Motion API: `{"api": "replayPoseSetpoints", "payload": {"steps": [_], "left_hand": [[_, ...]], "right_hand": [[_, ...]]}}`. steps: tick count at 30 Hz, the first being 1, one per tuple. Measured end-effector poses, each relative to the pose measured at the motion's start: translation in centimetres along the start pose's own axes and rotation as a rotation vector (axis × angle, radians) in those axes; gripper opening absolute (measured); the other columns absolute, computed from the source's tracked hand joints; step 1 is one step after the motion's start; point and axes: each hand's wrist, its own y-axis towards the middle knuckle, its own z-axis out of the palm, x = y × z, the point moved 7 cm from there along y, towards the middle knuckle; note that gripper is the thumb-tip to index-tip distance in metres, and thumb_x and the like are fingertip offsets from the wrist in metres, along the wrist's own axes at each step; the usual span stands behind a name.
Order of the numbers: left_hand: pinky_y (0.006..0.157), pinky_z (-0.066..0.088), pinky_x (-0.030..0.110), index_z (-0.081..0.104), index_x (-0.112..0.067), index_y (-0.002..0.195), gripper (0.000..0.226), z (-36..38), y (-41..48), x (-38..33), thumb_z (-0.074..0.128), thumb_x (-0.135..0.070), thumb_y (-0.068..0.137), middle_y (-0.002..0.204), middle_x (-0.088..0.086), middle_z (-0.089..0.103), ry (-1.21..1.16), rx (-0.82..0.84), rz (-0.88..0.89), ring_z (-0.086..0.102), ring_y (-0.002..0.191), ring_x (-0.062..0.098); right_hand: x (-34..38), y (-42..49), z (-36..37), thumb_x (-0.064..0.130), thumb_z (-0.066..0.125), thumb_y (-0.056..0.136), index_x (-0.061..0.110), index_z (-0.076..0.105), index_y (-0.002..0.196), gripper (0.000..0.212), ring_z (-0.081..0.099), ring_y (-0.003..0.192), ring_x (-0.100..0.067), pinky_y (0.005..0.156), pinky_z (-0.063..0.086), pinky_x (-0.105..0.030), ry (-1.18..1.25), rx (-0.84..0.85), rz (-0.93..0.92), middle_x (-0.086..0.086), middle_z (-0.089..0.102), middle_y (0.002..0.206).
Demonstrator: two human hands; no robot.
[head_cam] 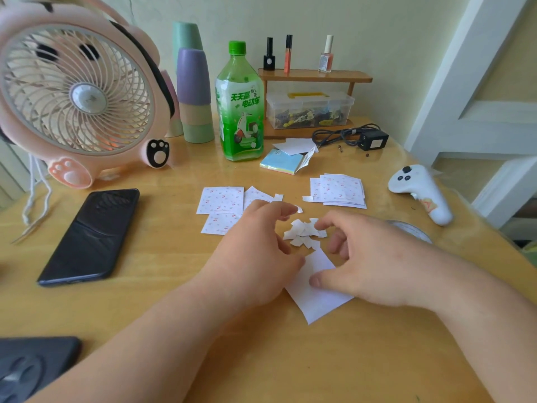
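From the head camera I look down on a yellow wooden table (145, 286) set against a pale wall. I take the green tea bottle (240, 112) as my landmark. The pile of torn paper scraps (303, 232) lies well in front of it, toward me, with a white paper sheet (316, 303) nearer still. The left hand (255, 245) curves round the pile's left side, fingers curled. One scrap sits at its fingertips, but I cannot tell whether it is pinched. The right hand (369, 257) touches the pile with loosely bent fingers, thumb pressing the sheet. Cherry-print papers (220, 199) lie in front of the bottle, and a black phone (93, 234) lies front-left of it.
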Motion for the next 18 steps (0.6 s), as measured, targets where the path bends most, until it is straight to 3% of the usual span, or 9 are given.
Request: {"api": "replayPoseSetpoints", "payload": {"steps": [4,8,13,16,18], "left_hand": [[0.078,0.050,0.012,0.053,-0.040,0.135,0.057,0.1,0.0,-0.1,0.073,-0.022,0.085,0.123,-0.025,0.049,-0.008,0.000,0.031,0.064,0.084,-0.008],[0.080,0.052,0.014,0.053,-0.038,0.136,0.055,0.4,-0.1,-0.3,0.071,-0.020,0.086,0.123,-0.024,0.050,-0.037,0.010,0.062,0.064,0.087,-0.008],[0.085,0.052,0.016,0.054,-0.041,0.130,0.055,1.0,-0.4,-1.0,0.069,-0.015,0.084,0.123,-0.025,0.052,-0.087,0.067,0.113,0.064,0.094,-0.008],[0.075,0.051,0.011,0.056,-0.045,0.118,0.053,1.1,-0.4,-1.2,0.068,-0.009,0.082,0.119,-0.023,0.056,-0.117,0.078,0.118,0.066,0.087,-0.003],[0.067,0.049,0.009,0.057,-0.043,0.121,0.054,0.9,-0.2,-0.8,0.067,-0.007,0.082,0.119,-0.023,0.058,-0.156,0.061,0.084,0.068,0.082,-0.001]], "right_hand": [[0.7,-0.3,0.3,0.049,0.080,0.071,0.041,0.034,0.147,0.089,0.056,0.088,0.004,0.074,0.054,-0.025,-0.076,0.009,0.006,0.018,0.057,0.100],[0.8,-0.2,0.8,0.039,0.079,0.075,0.035,0.036,0.148,0.085,0.061,0.088,0.000,0.079,0.057,-0.030,-0.042,0.053,0.009,0.016,0.061,0.100],[0.8,0.0,1.2,0.037,0.075,0.079,0.038,0.036,0.142,0.075,0.061,0.084,-0.001,0.068,0.054,-0.025,0.013,0.075,-0.039,0.016,0.061,0.099],[0.9,-0.1,1.0,0.035,0.074,0.080,0.041,0.034,0.137,0.070,0.058,0.079,0.002,0.061,0.050,-0.020,0.011,0.055,-0.076,0.021,0.056,0.096],[0.9,-0.1,0.9,0.033,0.075,0.078,0.046,0.034,0.135,0.072,0.059,0.080,0.003,0.064,0.054,-0.023,0.037,0.041,-0.086,0.025,0.055,0.098]]}}
